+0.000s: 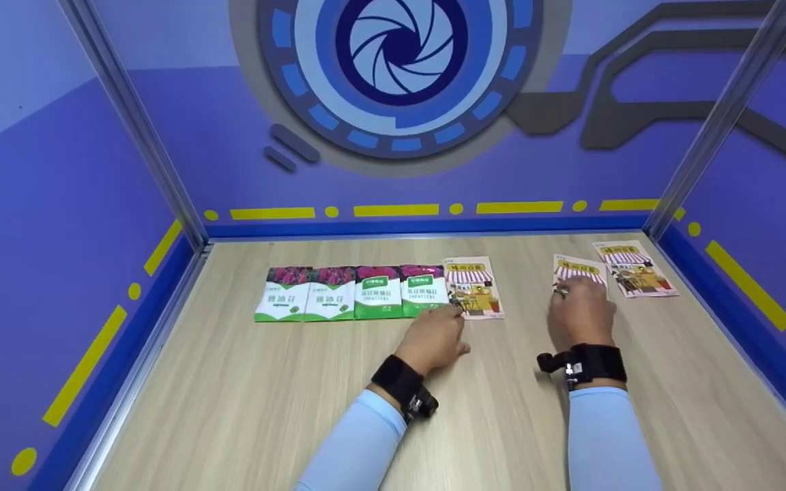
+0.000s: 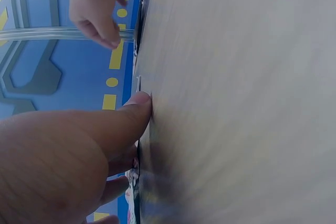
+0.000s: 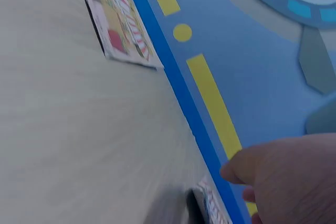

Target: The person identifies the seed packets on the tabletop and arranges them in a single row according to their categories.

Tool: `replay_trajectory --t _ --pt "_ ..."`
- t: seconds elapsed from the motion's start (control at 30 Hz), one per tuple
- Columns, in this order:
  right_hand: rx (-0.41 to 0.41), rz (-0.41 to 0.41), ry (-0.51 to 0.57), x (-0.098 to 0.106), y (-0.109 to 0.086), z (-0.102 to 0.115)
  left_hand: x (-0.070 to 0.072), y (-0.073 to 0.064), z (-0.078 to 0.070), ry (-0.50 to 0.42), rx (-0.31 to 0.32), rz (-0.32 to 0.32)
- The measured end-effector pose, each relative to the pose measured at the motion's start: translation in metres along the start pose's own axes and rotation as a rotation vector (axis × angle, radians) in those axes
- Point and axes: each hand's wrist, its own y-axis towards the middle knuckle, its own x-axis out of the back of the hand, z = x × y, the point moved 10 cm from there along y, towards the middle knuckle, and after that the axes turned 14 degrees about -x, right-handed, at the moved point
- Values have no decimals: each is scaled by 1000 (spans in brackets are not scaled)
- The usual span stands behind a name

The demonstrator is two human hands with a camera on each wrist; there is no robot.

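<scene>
Side by side on the table lie two white-and-green seed packets with tall purple flowers point(image 1: 281, 301) and two green-and-white impatiens seed packets point(image 1: 378, 299). A pink packet with a striped awning point(image 1: 478, 290) continues the row at its right end. My left hand point(image 1: 434, 337) rests by the lower edge where that packet meets the impatiens packet, its thumb point(image 2: 137, 100) low against the tabletop. Over another pink awning packet point(image 1: 578, 268) my right hand point(image 1: 584, 314) hovers with loosely bent fingers, partly covering it. A gap shows between the right thumb point(image 3: 239, 169) and that packet.
One more pink packet, or a small stack of them point(image 1: 638, 273), lies slightly rotated near the back right corner. Blue and purple panels point(image 1: 393, 198) wall in the wooden table point(image 1: 502, 409) at the back and both sides. Metal posts point(image 1: 192, 228) stand at the back corners.
</scene>
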Motion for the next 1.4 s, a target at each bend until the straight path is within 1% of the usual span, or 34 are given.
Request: replay_trajectory --t 0.07,0.17,0.3,0.4,0.57,0.67,0.97,1.13,1.3,1.4 --pt "-60 4 20 2 1 -12 1 0 0 -4 1 3" --pt "-109 27 3 -1 3 -24 1 0 1 -4 4 5" --pt "-138 80 -50 -7 6 -31 1 1 1 -3 2 2" --pt "-137 128 -71 -12 7 -32 1 0 1 -1 0 1" --pt "-98 219 -96 -20 5 -26 1 -1 0 1 -2 5" --pt "-63 250 -116 -25 4 -19 0 0 0 7 -3 8" --pt "77 267 -156 -37 -2 6 -1 1 0 16 -12 23" --pt "119 280 -149 -44 -7 18 -1 0 0 6 -10 19" --pt "166 282 -174 -50 -12 29 0 0 1 -13 -2 22" --pt "176 288 -188 -53 -14 33 0 0 1 -17 2 23"
